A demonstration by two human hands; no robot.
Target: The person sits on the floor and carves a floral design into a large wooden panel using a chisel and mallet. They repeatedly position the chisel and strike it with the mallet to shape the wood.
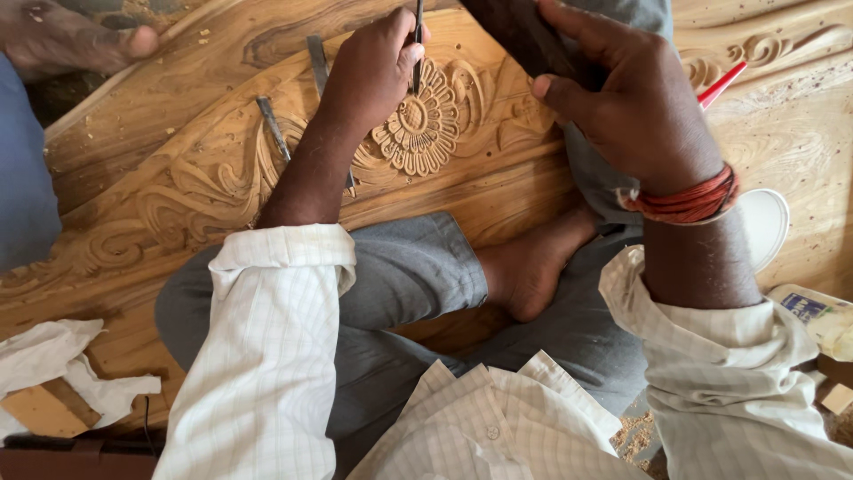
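Chisel (418, 44) stands upright in our left hand (378, 67), fingers wrapped tight around it, its tip on the carved flower (418, 124) near the middle of the wooden panel (178, 187). Our right hand (635, 102) is closed around a dark mallet (520, 36) just beside it, toward the panel's far edge. Two spare chisels (274, 126) lie on the carving left of our forearm.

Single head-worn camera looks steeply down, close over the person's lap and the carved wooden panel (178, 169).
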